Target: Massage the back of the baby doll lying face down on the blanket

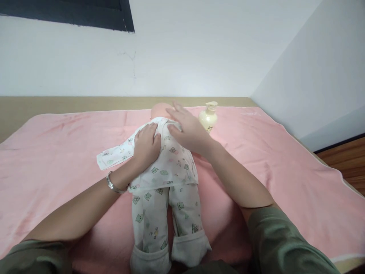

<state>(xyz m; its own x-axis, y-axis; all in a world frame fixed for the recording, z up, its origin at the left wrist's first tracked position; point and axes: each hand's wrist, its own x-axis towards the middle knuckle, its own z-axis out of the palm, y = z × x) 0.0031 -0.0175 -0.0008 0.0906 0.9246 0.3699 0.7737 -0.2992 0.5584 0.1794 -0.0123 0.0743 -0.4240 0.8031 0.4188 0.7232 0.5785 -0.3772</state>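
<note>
A baby doll (173, 163) lies lengthwise in front of me, its bald pinkish head (159, 110) at the far end. It wears a white top and white trousers (151, 213) printed with small green animals, the trouser cuffs folded up. My left hand (148, 142) rests on the upper part of the top, fingers stretched out, with a bracelet (114, 182) at the wrist. One sleeve (114, 156) sticks out to the left. My right hand (189, 127) is at the doll's right shoulder beside the head, fingers apart and slightly blurred. It covers part of the head and shoulder.
A pale yellow pump bottle (209, 117) stands just right of the doll's head. Beneath everything spreads a pink blanket (285, 171) with a white edge. Behind is a white wall (185, 57), with a dark panel (65, 13) at upper left. Brown wood (348, 163) shows at far right.
</note>
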